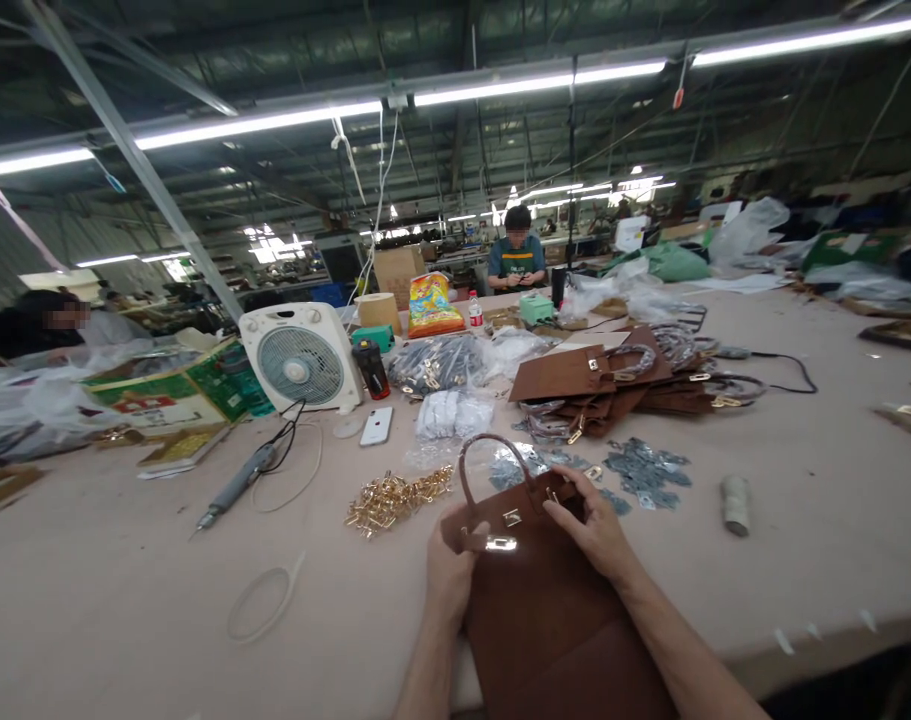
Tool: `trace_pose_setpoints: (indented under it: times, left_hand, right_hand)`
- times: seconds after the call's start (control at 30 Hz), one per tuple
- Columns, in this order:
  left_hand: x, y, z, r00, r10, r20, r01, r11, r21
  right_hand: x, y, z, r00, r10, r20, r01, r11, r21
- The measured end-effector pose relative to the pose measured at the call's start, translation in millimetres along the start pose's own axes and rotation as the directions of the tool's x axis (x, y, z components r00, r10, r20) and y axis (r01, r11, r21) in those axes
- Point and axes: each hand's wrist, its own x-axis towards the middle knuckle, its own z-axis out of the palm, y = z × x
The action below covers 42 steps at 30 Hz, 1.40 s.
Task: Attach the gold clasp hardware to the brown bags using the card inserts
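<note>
While I hold the brown bag (549,610): it lies in front of me by the tabletop's (365,640) near edge, front face up, its lower end running out of view toward me.
My left hand (451,562): grasping the bag's upper left corner, thumb pressed on the front next to the bright metal plate (501,544).
My right hand (594,520): closed around the upper right corner, thumb and fingers at a strap end with a small gold fitting; whether I pinch the fitting itself or only the strap, I can't quite tell.
Handle (466,466): arched up from the top, pointing to the far edge; it looks springy enough to keep its shape.
How it should handle: light, I'd judge, with a smooth panel that bends softly and a stiffer top; the face could mark under a nail, and the shiny metal could scratch or feel slick.
Where to take hold: the two upper corners, beside the handle's roots, thumbs flat and clear of the metal.
Gold fittings (395,502): heaped just beyond my left hand, away from the near edge.
Grey pieces (645,472): scattered beyond my right hand, on the far-edge side.
Stacked brown bags (575,375): behind those pieces, nearer the far edge.
Electric screwdriver (241,485): lying toward the left edge, apart from both hands.
</note>
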Motion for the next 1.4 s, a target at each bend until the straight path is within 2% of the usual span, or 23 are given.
trace_pose_setpoints:
  times: [0.17,0.33,0.53,0.7,0.97,1.07,1.13,1.2,1.27,1.4]
  left_hand:
    - [-3.5,-1.8,-3.9,0.996,-0.061,0.060,0.077,0.949,-0.306]
    - [-6.4,4.6,-2.4,0.948,-0.205,0.241,0.313,0.722,-0.617]
    - [-9.8,11.6,-2.9,0.862,-0.342,0.374,0.507,0.554,-0.660]
    - [-9.6,9.3,-6.6,0.763,-0.366,0.533,0.647,0.441,-0.623]
    - [-5.6,4.6,-7.4,0.741,-0.307,0.598,0.669,0.419,-0.614]
    - [-5.0,7.1,-7.2,0.750,-0.292,0.593,0.658,0.417,-0.627]
    - [-5.1,8.7,-7.3,0.755,-0.286,0.591,0.653,0.410,-0.637]
    - [-5.8,9.2,-7.5,0.759,-0.280,0.588,0.649,0.410,-0.642]
    - [-6.5,8.4,-7.6,0.765,-0.274,0.583,0.640,0.425,-0.641]
    - [-5.5,5.2,-9.0,0.792,-0.238,0.562,0.594,0.513,-0.620]
  right_hand:
    - [-6.9,-11.9,5.6,0.999,-0.017,0.037,0.023,0.980,-0.197]
    - [-12.5,-24.8,14.5,0.995,0.049,0.088,-0.016,0.938,-0.347]
    - [-12.5,-46.3,23.6,0.981,0.179,0.070,-0.133,0.893,-0.430]
    - [-11.0,-55.1,26.6,0.960,0.276,0.043,-0.229,0.868,-0.441]
    - [-14.5,-46.7,29.4,0.949,0.315,0.019,-0.283,0.875,-0.393]
    - [-15.5,-45.8,28.2,0.949,0.313,0.024,-0.283,0.887,-0.365]
    - [-19.6,-45.2,24.0,0.963,0.270,0.020,-0.249,0.913,-0.322]
    - [-28.7,-43.6,16.7,0.978,0.208,-0.016,-0.205,0.944,-0.257]
    - [-42.7,-40.6,6.8,0.978,0.198,-0.069,-0.206,0.967,-0.148]
    - [-79.1,-33.9,-15.5,0.925,0.375,-0.061,-0.362,0.919,0.155]
